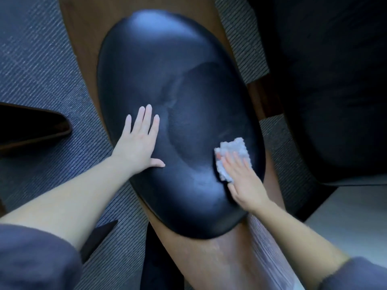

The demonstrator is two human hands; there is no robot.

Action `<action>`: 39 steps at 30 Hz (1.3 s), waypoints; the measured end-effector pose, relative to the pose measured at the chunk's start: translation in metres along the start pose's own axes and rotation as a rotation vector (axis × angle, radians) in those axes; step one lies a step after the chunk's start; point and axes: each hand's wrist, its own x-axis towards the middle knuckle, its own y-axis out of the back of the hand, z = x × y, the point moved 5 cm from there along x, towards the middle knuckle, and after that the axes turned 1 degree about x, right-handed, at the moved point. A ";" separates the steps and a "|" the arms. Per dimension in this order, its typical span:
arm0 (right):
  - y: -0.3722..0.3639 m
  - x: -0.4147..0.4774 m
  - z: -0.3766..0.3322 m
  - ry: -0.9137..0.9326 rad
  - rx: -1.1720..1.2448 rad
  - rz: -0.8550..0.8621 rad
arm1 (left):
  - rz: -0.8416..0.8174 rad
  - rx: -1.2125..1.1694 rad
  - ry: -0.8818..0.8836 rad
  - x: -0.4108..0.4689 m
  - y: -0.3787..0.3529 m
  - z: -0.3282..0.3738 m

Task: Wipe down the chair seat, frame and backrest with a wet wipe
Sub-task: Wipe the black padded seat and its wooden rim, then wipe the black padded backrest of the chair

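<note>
Right hand (240, 174) presses the wipe (232, 151) flat, lower right of the seat (167, 70); left hand (138, 141) braces, fingers spread. The seat's length runs up-frame, away from both.

The left hand (138, 143) is laid flat, fingers spread. The right hand (244, 181) is pressed down nearer, fingers straight.

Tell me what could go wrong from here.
1. The wipe lies near the right edge of the seat under the flat right hand; it may slip off the side.
2. The left hand rests flat on the seat and may leave fresh prints.
3. Wet streaks show only mid-seat; the far end and the frame could be missed.
</note>
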 end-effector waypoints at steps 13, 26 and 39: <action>0.082 -0.093 -0.038 -0.696 1.098 -0.218 | -0.312 -0.705 0.119 -0.095 0.074 0.093; 0.241 -0.140 -0.089 -0.577 1.492 0.058 | -0.172 -2.047 0.212 -0.158 0.191 0.146; 0.383 -0.145 -0.050 -0.351 1.018 0.289 | 0.040 -2.077 0.040 -0.116 0.303 0.180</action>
